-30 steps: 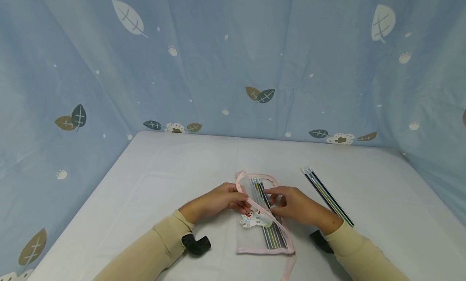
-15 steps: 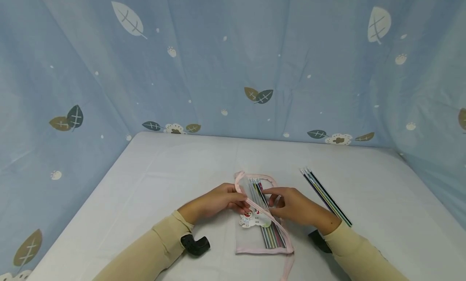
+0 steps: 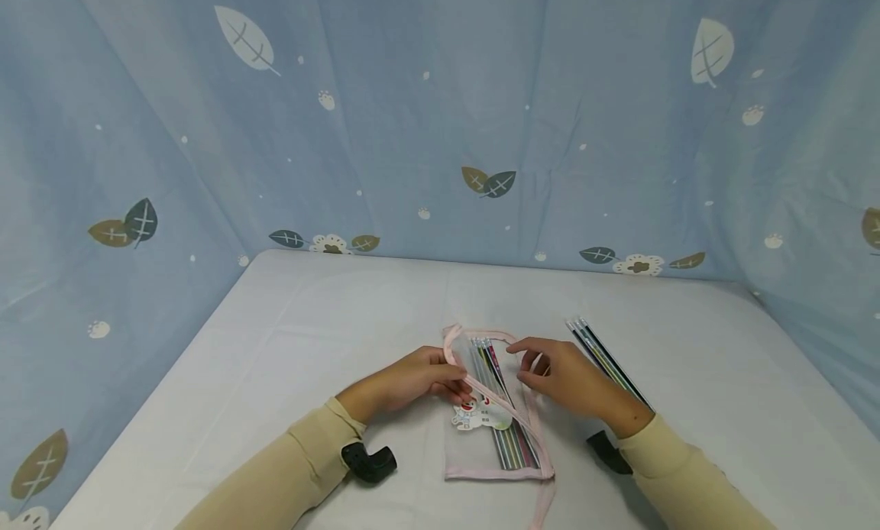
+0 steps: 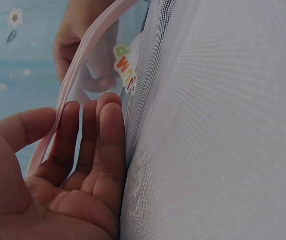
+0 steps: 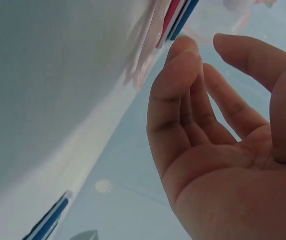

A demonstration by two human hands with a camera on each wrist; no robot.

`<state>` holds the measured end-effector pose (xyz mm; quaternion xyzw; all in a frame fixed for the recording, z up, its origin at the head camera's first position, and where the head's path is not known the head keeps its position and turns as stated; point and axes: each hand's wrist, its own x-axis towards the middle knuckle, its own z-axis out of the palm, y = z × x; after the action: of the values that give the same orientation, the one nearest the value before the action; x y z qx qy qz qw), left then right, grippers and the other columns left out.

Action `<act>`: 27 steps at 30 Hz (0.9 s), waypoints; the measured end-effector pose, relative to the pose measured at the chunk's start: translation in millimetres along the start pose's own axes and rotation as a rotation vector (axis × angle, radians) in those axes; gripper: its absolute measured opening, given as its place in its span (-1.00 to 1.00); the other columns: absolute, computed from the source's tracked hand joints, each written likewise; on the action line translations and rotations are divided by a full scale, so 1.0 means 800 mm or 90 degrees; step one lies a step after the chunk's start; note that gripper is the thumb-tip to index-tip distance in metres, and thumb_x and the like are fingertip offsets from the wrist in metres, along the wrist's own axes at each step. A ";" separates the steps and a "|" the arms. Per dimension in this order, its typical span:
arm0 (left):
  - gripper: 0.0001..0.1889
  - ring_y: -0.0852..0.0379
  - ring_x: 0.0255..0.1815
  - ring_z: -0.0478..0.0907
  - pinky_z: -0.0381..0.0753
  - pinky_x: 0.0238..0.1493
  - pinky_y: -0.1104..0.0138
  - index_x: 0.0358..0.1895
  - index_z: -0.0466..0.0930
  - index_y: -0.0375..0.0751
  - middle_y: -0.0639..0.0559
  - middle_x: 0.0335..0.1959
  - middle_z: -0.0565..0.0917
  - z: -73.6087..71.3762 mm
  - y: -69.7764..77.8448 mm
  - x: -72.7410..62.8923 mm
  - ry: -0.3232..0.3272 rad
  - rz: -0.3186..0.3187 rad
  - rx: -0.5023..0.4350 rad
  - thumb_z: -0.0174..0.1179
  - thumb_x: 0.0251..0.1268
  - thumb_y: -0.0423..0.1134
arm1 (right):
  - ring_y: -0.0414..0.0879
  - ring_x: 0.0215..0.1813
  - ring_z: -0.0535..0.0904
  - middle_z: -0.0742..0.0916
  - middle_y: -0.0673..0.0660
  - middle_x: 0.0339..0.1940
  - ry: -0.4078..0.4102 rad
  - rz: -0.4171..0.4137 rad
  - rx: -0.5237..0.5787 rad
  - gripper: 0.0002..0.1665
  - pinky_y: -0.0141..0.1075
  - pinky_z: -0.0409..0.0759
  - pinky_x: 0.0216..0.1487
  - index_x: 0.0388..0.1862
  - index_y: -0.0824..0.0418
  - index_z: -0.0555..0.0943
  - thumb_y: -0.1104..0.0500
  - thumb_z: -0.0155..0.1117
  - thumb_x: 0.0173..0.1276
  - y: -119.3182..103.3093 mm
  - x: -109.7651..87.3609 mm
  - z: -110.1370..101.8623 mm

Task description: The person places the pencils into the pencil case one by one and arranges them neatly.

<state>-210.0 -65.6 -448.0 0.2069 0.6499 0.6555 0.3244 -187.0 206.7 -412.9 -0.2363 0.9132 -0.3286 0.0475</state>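
The right hand (image 3: pixel 569 376) has just moved off the bagged pencils (image 3: pixel 512 447), its grip slightly parted and holding nothing, so they seem to lie unaided in the mesh pouch (image 3: pixel 474 457) at lower centre, with loose pencils (image 3: pixel 605 354) on the counter (image 3: pixel 316 316) right of centre. The left hand (image 3: pixel 415 381) pinches the pouch's pink edge (image 4: pixel 68 85); its wrist view shows the thumb-and-forefinger hold that the head view half hides.

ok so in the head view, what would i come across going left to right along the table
Left sleeve → left hand → pink-edged pouch → right hand → loose pencils → right sleeve.
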 end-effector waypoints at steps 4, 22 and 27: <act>-0.74 0.18 -0.23 0.71 0.75 -0.12 0.38 -0.05 0.53 -0.56 -0.07 -0.27 0.73 0.000 0.000 -0.001 -0.002 0.001 -0.001 0.03 0.50 -0.33 | -0.22 -0.34 0.59 0.69 0.01 -0.33 0.033 0.013 -0.030 -0.59 -0.41 0.59 -0.42 0.18 0.21 0.62 0.30 0.34 0.35 0.002 0.000 -0.006; -0.75 0.18 -0.23 0.71 0.75 -0.11 0.38 -0.08 0.54 -0.54 -0.03 -0.29 0.72 0.000 -0.003 0.000 0.003 0.003 -0.001 0.03 0.50 -0.32 | 0.11 -0.07 0.65 0.68 0.30 -0.12 0.136 0.058 -0.085 -0.58 -0.02 0.71 -0.06 0.19 0.34 0.59 0.45 0.17 0.36 0.026 -0.001 -0.036; -0.74 0.19 -0.23 0.71 0.75 -0.09 0.36 -0.08 0.54 -0.56 -0.04 -0.29 0.72 -0.001 -0.004 0.000 0.008 0.003 -0.001 0.03 0.51 -0.33 | 0.21 0.00 0.65 0.67 0.37 -0.04 0.154 0.071 -0.080 -0.56 -0.03 0.69 -0.09 0.25 0.36 0.54 0.47 0.04 0.41 0.034 -0.002 -0.045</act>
<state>-210.0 -66.1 -451.4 0.2040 0.6507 0.6580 0.3193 -204.8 246.6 -402.1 -0.1467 0.9428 -0.2934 -0.0600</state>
